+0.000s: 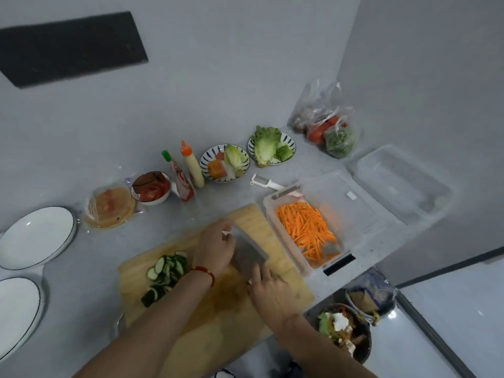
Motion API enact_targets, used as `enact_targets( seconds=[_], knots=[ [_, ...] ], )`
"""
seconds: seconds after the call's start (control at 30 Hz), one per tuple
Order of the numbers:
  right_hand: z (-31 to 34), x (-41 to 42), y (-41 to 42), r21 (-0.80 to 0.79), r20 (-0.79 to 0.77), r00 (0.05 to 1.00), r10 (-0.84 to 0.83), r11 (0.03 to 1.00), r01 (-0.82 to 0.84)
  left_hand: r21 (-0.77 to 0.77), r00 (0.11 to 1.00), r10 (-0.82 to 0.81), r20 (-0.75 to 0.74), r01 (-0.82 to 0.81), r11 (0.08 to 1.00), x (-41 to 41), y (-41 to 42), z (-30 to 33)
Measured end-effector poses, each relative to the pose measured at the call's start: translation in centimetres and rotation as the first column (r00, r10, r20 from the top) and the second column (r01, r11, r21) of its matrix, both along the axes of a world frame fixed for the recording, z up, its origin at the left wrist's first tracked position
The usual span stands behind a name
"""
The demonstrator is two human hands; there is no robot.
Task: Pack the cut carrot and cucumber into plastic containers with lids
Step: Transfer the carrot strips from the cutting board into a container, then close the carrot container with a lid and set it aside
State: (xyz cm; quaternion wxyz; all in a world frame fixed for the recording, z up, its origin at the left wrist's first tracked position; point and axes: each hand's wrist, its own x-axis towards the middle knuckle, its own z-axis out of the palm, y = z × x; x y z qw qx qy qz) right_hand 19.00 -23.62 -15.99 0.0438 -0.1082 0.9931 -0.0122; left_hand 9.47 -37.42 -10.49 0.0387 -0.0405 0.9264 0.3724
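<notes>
The right hand (268, 291) grips the handle of a cleaver (249, 255), fingers curled round it, the broad blade lying over the wooden cutting board (218, 309). The left hand (215, 248) rests on the far end of the blade with fingers bent over its edge; whether it pinches the steel or merely presses on it is hard to tell through the blur. A red bracelet (204, 271) circles the left wrist.

Just left of that wrist, cucumber slices (166, 271) lie heaped on the board. Right of the board, touching its edge, a clear plastic container (283, 230) holds shredded carrot (306, 229). A second clear container (403, 184) sits beyond it near the wall.

Farther back stand two sauce bottles (186, 173), a white peeler (266, 182) and two patterned bowls of lettuce (271, 147). Two white plates (35, 236) sit at far left.
</notes>
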Motion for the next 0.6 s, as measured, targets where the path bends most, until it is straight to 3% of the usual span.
enact_targets(
  seconds=[0.1,0.17,0.27,0.37,0.47,0.53,0.6],
  knots=[
    [0.2,-0.5,0.1,0.081,0.071,0.997,0.007,0.997,-0.013,0.044,0.997,-0.082,-0.014,0.083,0.996,-1.1,2.1,0.3],
    [1.2,-0.5,1.1,0.033,0.025,0.999,0.045,0.998,-0.046,0.085,0.992,-0.117,-0.043,0.12,0.989,-2.1,3.7,0.8],
    [4.1,-0.4,4.4,-0.205,-0.204,0.979,-0.012,0.978,-0.03,0.097,0.979,-0.171,-0.115,0.182,0.978,-4.0,6.2,1.6],
    [6.8,-2.3,11.0,-0.518,-0.318,0.91,-0.264,0.853,0.067,0.084,0.957,-0.212,-0.197,0.232,0.969,-5.7,9.0,2.2],
    [7.9,-5.5,19.0,-0.701,-0.202,0.778,-0.595,0.642,0.31,0.043,0.928,-0.244,-0.281,0.266,0.963,-7.3,12.0,2.6],
    [6.7,-7.7,24.3,-0.646,-0.013,0.7,-0.714,0.54,0.539,-0.004,0.917,-0.283,-0.283,0.294,0.956,-8.5,14.7,2.8],
    [4.7,-9.6,28.2,-0.481,0.214,0.661,-0.72,0.511,0.712,-0.021,0.93,-0.307,-0.202,0.309,0.951,-10.2,17.0,3.0]
  ],
)
